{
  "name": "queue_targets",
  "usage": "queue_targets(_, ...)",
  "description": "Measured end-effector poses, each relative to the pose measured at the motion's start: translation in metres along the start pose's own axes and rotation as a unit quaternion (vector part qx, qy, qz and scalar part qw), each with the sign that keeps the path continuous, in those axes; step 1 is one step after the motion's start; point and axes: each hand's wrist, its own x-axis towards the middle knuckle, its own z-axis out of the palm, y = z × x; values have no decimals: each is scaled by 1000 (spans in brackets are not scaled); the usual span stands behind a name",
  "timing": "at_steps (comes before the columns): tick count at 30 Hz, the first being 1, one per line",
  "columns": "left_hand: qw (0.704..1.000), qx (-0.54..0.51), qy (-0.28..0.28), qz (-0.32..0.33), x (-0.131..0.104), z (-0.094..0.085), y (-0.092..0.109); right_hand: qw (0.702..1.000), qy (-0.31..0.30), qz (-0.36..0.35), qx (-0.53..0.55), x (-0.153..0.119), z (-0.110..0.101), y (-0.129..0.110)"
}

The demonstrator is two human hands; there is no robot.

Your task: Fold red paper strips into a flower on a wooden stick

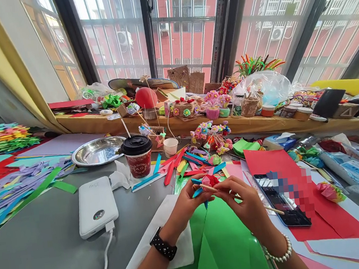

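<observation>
In the head view my left hand (186, 200) pinches a small folded-paper flower (209, 181) with a red middle and blue strips sticking out. My right hand (242, 194) grips a thin wooden stick (274, 210). One end of the stick lies against the flower; whether it goes in or only touches cannot be made out. The other end points down to the right, over the phone's edge. Both hands are above green paper sheets (229, 240), with a white sheet (184, 245) under my left wrist.
Left of my hands are a white power bank (97, 207) with its cable, a lidded cup (137, 158) and a metal plate (99, 151). To the right, a phone (278, 199) lies on red paper (329, 213). Ahead are paper strips (173, 169) and a flower bunch (211, 135).
</observation>
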Motion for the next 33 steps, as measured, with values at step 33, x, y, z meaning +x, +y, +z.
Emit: queue_targets(33, 773, 582, -17, 250, 0, -11, 9, 977, -40, -52, -201, -3, 12, 15)
